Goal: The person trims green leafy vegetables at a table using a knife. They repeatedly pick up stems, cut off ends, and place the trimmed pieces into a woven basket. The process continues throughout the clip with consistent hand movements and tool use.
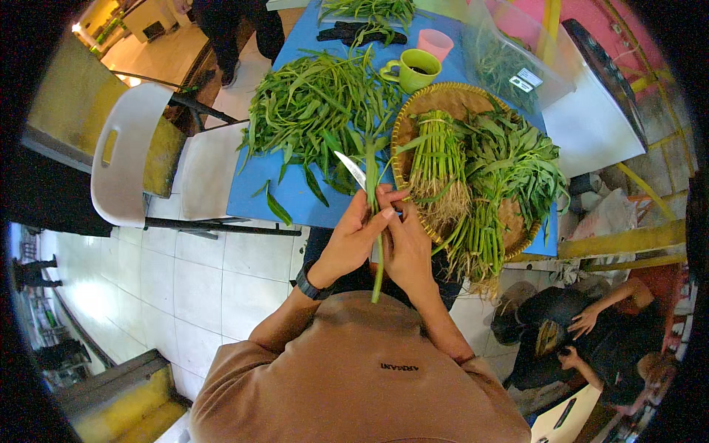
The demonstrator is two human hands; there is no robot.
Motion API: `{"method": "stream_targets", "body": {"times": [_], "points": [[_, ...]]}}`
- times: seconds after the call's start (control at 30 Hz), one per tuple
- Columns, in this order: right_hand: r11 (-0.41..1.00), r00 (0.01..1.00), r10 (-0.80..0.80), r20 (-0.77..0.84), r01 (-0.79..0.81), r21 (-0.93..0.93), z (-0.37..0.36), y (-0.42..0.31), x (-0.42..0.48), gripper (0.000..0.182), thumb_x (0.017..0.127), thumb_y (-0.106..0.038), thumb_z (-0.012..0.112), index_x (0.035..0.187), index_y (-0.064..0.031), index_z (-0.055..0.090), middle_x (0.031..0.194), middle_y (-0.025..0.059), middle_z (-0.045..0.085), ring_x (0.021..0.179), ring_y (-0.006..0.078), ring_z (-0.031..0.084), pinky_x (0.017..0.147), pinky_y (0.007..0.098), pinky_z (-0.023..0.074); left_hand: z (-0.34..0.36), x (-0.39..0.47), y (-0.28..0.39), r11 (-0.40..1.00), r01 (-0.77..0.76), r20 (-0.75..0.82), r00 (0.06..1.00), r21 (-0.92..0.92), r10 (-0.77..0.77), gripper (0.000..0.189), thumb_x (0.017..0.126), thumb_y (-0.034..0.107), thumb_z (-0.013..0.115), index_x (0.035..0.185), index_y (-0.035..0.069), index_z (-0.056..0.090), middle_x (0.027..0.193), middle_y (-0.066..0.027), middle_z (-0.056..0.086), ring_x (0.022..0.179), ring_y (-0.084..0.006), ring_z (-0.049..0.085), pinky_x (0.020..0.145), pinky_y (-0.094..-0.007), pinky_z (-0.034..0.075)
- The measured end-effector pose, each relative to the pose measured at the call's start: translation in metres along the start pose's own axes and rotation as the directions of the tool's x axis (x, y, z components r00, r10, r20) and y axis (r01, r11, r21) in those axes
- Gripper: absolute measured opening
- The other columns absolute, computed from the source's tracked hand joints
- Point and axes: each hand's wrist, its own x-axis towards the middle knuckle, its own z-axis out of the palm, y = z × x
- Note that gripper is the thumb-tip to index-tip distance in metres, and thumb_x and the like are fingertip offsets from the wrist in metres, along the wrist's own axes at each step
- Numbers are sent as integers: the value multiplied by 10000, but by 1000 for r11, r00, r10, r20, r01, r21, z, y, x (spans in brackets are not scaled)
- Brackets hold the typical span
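My left hand (349, 232), with a dark watch at the wrist, pinches a green stalk of leafy water spinach (378, 271). The stalk runs between both hands, its leafy top towards the table and its cut end towards my chest. My right hand (407, 243) is closed against the stalk from the other side. A small knife (353, 170) shows its blade behind the stalk, pointing up and left. Its handle is hidden by fingers, in line with my right hand. Beyond the hands lies a heap of loose green leaves and stems (316, 105).
A woven basket (407, 119) holds a rooted bundle (437, 155) and more leafy greens (509, 155) on the blue table (255, 199). Behind are a green mug (418, 72), a pink cup (436, 43) and a clear bin (498, 61). A white chair (130, 160) stands left; a seated person (587, 332) is right.
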Motion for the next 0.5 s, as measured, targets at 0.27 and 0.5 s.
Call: {"method": "stream_targets", "body": {"times": [0.27,0.5], "points": [[991,992,-51,-117,66,121,-10,-1,6,441,848,-120,563,1271,-88,444,1091,197,592,945,372,586,800,438,474,-10,-6,-1,973,126,-80,990,195,-113,349,972,149,438,1294,17,410,1079,-53,554,998,-122,486,871,-266,392],[989,996,-6,-90,19,148,-13,-1,6,432,847,-149,570,1260,-76,469,1052,204,602,926,369,594,793,423,479,-8,-11,-12,989,150,-172,974,7,-147,366,977,166,429,1328,62,421,739,78,409,598,-9,318,504,-161,266]]}}
